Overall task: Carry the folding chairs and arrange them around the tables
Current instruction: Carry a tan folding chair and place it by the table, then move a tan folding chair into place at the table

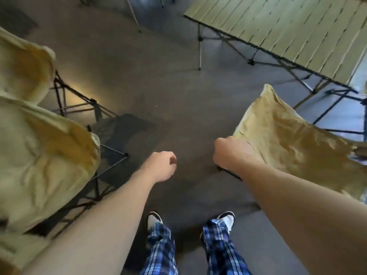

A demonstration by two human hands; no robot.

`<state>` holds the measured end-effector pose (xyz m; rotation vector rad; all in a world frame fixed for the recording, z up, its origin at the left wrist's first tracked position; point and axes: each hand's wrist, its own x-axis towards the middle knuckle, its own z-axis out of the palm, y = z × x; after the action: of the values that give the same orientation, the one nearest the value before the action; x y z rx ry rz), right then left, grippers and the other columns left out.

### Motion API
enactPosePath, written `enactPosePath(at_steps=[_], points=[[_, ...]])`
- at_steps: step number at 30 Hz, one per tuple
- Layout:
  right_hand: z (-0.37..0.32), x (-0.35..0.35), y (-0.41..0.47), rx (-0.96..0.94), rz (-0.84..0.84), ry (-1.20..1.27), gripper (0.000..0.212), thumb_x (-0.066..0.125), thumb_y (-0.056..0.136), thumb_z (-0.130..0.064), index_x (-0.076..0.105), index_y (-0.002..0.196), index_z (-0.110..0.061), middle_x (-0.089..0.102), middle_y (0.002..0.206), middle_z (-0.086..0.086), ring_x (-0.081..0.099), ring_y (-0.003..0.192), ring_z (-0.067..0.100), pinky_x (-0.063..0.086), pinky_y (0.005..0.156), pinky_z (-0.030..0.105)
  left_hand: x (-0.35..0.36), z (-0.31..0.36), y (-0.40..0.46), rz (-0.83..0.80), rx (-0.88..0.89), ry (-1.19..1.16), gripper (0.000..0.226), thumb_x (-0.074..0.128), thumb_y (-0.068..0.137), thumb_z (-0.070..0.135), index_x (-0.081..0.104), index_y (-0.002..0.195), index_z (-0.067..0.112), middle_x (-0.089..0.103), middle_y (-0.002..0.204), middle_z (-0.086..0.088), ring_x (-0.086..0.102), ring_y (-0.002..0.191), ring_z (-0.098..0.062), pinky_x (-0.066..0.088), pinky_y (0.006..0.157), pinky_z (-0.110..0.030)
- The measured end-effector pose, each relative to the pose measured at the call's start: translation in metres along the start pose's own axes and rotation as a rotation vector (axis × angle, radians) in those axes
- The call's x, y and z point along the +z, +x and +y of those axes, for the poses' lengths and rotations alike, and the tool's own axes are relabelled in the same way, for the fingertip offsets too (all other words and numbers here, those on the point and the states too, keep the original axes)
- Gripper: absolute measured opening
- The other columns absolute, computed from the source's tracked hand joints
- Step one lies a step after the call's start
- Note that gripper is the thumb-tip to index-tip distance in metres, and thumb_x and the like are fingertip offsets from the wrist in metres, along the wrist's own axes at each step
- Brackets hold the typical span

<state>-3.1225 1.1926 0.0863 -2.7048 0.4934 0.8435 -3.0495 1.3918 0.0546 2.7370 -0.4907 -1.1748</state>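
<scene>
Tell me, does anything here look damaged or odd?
Nothing looks broken or spilled. The one oddity: the tan chair gripped by the right hand looks tilted beside the slatted table, not set squarely on the floor. The left hand is a loose, empty fist.

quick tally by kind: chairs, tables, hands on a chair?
Tan fabric chairs: 3, two at left, one at right
Slatted tables: 1
Hands gripping a chair: 1, right hand; left hand empty
Total: 5
</scene>
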Motion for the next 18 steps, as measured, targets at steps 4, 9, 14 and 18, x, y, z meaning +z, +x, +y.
enactPosePath(at_steps=[4,9,14,18], points=[[-0.117,0.010,0.009,-0.128,-0.066,-0.046,0.013,0.047,0.089,-0.014,0.057,0.099,-0.015,0.060,0.105,0.009,0.059,0.090,0.035,0.040,0.070,0.033,-0.011,-0.116,-0.037,0.046,-0.201,-0.138,0.033,0.052,0.092,0.036,0.060,0.123,0.030,0.064,0.124,-0.001,0.059,0.112,-0.024,0.049,0.094,-0.036],[-0.279,0.046,0.011,-0.291,-0.118,-0.129,0.018,0.051,0.090,-0.019,0.060,0.105,-0.016,0.061,0.104,0.007,0.055,0.085,0.033,0.039,0.068,0.032,0.000,-0.269,-0.098,0.091,-0.382,-0.229,0.036,0.047,0.095,0.029,0.058,0.129,0.023,0.062,0.128,0.000,0.056,0.119,-0.025,0.047,0.100,-0.038],[-0.420,0.097,-0.007,-0.436,-0.237,-0.212,0.017,0.049,0.091,-0.020,0.060,0.104,-0.016,0.051,0.091,0.005,0.050,0.079,0.031,0.042,0.070,0.034,0.038,-0.380,-0.163,0.098,-0.639,-0.368,0.031,0.048,0.094,0.028,0.062,0.119,0.017,0.061,0.124,-0.006,0.056,0.113,-0.029,0.048,0.095,-0.041],[-0.499,0.149,-0.025,-0.548,-0.375,-0.291,0.025,0.045,0.095,-0.025,0.058,0.115,-0.016,0.055,0.105,0.008,0.050,0.084,0.030,0.043,0.073,0.036,0.069,-0.433,-0.199,0.227,-0.971,-0.458,0.054,0.062,0.090,0.037,0.039,0.137,0.026,0.026,0.151,-0.014,0.023,0.140,-0.040,0.031,0.108,-0.053]])
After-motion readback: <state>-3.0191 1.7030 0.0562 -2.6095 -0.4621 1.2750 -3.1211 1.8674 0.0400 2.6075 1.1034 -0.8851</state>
